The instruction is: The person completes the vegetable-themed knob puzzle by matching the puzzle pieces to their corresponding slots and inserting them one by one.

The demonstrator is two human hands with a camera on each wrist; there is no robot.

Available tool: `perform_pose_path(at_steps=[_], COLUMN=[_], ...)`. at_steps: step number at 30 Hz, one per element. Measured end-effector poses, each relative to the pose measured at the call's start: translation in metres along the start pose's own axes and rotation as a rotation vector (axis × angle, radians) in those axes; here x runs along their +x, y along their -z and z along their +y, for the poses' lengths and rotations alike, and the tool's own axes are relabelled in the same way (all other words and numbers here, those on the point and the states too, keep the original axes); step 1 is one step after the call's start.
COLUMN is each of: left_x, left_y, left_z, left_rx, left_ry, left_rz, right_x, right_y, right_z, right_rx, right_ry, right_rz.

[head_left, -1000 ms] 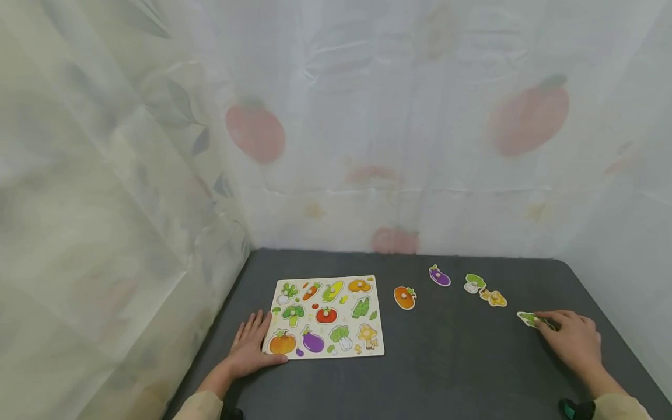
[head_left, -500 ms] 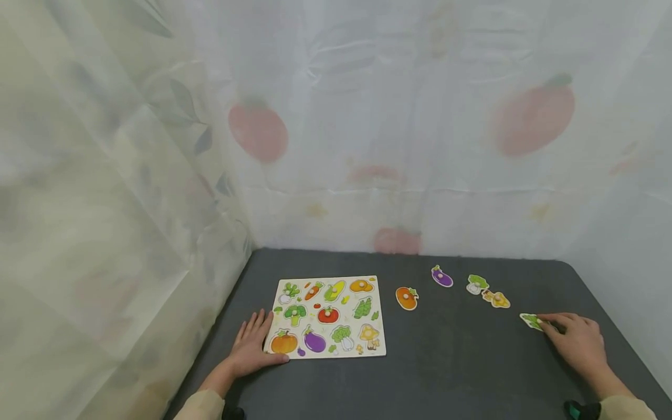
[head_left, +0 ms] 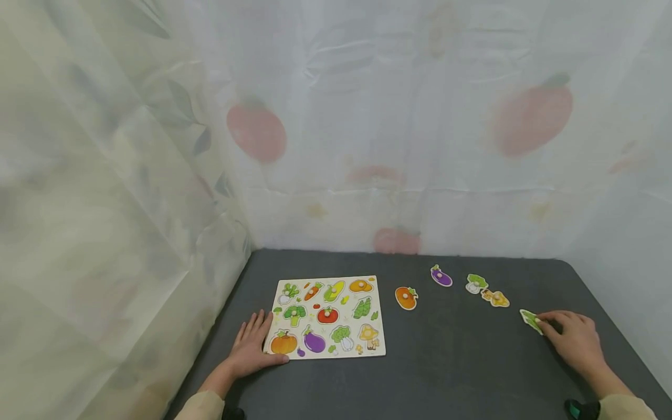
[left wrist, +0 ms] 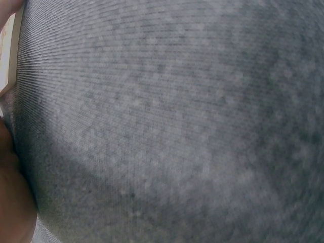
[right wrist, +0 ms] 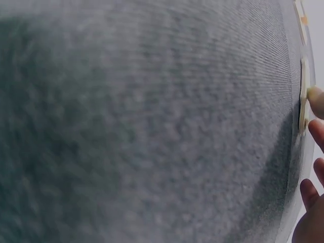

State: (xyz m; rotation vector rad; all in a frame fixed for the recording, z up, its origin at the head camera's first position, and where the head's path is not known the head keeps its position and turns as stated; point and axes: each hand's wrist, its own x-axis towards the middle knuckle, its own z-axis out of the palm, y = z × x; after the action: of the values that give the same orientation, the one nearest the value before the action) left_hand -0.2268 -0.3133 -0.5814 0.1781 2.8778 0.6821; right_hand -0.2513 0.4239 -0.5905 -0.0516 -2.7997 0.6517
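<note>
In the head view my left hand (head_left: 249, 344) lies with spread, straight fingers against the left edge of a vegetable puzzle board (head_left: 375, 326), its thumb along the lower left corner. The board's edge (left wrist: 12, 55) shows at the far left of the left wrist view. At the table's right side, my right hand (head_left: 574, 341) pinches a green pea-pod puzzle piece (head_left: 531, 320) between thumb and fingertips. Part of that piece is hidden by the fingers. The right wrist view catches the piece (right wrist: 304, 96) edge-on, beside the fingers.
Between board and right hand lie loose pieces: a pumpkin (head_left: 405, 298), an eggplant (head_left: 441, 276), a bok choy (head_left: 476, 283) and a mushroom (head_left: 495, 298), the last two touching. The dark table (head_left: 441, 373) is backed by a printed curtain (head_left: 394, 146).
My right hand has gripped the pea-pod piece and turned it, so its free end now points more up and left. The left hand and board stay in place.
</note>
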Motion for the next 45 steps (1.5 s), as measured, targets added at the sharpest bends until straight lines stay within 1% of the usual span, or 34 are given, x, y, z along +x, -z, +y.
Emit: perform_pose_path(at_steps=[6, 16, 25, 32, 37, 41, 45], left_x=[0.000, 0.001, 0.001, 0.001, 0.000, 0.000, 0.000], left_y=[0.000, -0.001, -0.001, 0.000, 0.001, 0.001, 0.001], left_z=[0.001, -0.002, -0.001, -0.001, 0.000, 0.001, 0.001], left_rx=[-0.008, -0.011, -0.004, 0.001, -0.003, -0.009, -0.009], left_ry=[0.002, 0.004, 0.010, 0.007, 0.005, 0.005, 0.008], left_rz=[0.001, 0.002, 0.004, 0.004, 0.005, 0.005, 0.002], right_x=[0.000, 0.001, 0.000, 0.000, 0.004, 0.009, 0.013], right_y=[-0.002, -0.005, -0.005, -0.004, -0.007, -0.014, -0.025], right_z=[-0.003, -0.006, -0.005, -0.009, -0.027, -0.052, -0.081], right_rx=[0.017, 0.034, 0.035, 0.030, 0.066, 0.121, 0.189], right_ry=[0.002, -0.023, -0.002, 0.004, 0.025, 0.075, 0.149], right_rz=[0.012, -0.009, -0.009, -0.011, 0.015, 0.023, 0.052])
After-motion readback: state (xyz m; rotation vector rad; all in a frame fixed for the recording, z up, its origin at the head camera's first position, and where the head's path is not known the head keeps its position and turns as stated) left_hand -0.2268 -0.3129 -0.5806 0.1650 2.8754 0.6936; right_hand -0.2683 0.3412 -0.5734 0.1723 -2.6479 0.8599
